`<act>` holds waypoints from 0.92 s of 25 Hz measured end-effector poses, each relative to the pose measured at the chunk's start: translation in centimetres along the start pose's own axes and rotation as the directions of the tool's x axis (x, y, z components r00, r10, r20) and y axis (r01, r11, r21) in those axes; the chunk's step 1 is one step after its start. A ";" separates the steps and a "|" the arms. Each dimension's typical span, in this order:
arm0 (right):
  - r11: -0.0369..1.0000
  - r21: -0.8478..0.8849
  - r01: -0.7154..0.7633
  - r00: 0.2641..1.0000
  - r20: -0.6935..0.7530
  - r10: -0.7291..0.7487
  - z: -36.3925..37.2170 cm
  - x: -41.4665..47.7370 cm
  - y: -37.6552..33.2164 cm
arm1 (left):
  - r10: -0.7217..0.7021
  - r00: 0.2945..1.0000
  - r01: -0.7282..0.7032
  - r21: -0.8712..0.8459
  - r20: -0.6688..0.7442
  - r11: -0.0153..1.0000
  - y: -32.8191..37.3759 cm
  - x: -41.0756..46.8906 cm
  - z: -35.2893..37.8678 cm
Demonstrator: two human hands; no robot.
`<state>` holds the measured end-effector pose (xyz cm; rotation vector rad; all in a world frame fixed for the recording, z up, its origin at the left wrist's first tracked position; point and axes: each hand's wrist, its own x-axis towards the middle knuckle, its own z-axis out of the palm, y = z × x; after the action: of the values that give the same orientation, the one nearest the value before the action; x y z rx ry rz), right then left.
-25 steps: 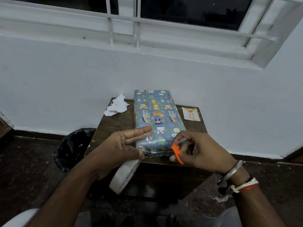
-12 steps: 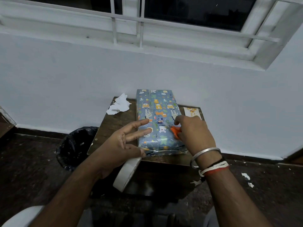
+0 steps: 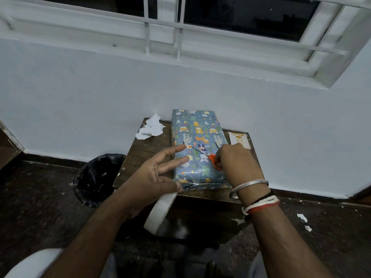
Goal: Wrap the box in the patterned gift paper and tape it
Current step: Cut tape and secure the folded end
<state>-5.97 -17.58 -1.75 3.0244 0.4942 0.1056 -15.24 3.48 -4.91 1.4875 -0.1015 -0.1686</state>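
A plain home room: barred window [image 3: 180,27] at top, small wooden desk [image 3: 152,149], lined bin [image 3: 98,177] lower left.

Wooden table [image 3: 148,153], centre of your frame: wrapped box [image 3: 198,133] in the middle, torn white paper [image 3: 150,129] at upper left, printed card [image 3: 240,139] at right.

Right hand [image 3: 234,163] moved onto box [image 3: 198,135] — scissors [image 3: 208,157] blades out.

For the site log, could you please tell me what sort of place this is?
Probably a plain domestic room: a small wooden table against a white wall, a barred window above, and a lined bin on the floor.
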 end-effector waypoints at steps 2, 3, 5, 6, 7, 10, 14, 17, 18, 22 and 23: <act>0.989 0.149 0.024 0.994 -0.110 -0.007 0.0 -0.9 -0.2 | 0.004 1.000 -0.004 0.004 -0.002 1.000 -0.1 -0.1 -0.1; 0.934 0.355 0.029 0.981 -0.187 0.041 0.1 -1.6 -0.5 | 0.002 1.000 -0.002 0.005 -0.004 1.000 -0.1 -0.1 -0.1; 0.553 0.833 0.009 0.982 -0.110 0.150 0.5 -3.0 -1.7 | 0.001 1.000 -0.001 0.011 0.002 1.000 -0.3 -0.2 0.0; 0.295 0.955 -0.038 0.991 -0.001 0.131 0.8 -3.6 -2.6 | 0.002 1.000 -0.002 0.014 0.009 1.000 -0.3 -0.2 0.0; 0.065 0.993 -0.102 0.989 0.094 0.111 1.3 -4.2 -3.4 | 0.006 1.000 -0.006 0.021 0.016 1.000 -0.3 -0.3 0.1; -0.347 0.910 -0.226 0.958 0.272 0.089 1.9 -5.1 -4.7 | 0.023 0.998 -0.027 0.078 0.054 0.997 -0.4 -0.5 0.3; -0.440 0.871 -0.218 0.943 0.305 0.135 1.7 -5.2 -4.7 | 0.031 0.996 -0.043 0.140 0.082 0.989 -0.8 -0.7 0.4; -0.391 0.913 -0.115 0.952 0.214 0.219 2.4 -5.9 -5.3 | 0.041 0.996 -0.057 0.218 0.074 0.974 -1.4 -0.7 0.2; -0.367 0.928 -0.068 0.949 0.174 0.263 3.0 -6.3 -5.6 | 0.055 0.996 -0.069 0.253 0.064 0.965 -1.6 -0.7 -0.1; -0.314 0.949 0.034 0.916 0.096 0.390 6.4 -7.6 -6.2 | 0.111 0.994 -0.099 0.427 -0.003 0.899 -2.1 -0.1 -1.5; -0.303 0.952 0.031 0.913 0.097 0.396 7.3 -7.8 -6.2 | 0.120 0.993 -0.109 0.457 0.004 0.883 -2.2 0.1 -1.6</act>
<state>-14.75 -14.66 -9.99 4.9361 -0.2557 0.2501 -15.03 4.86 -7.24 1.9495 -0.2211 -0.0282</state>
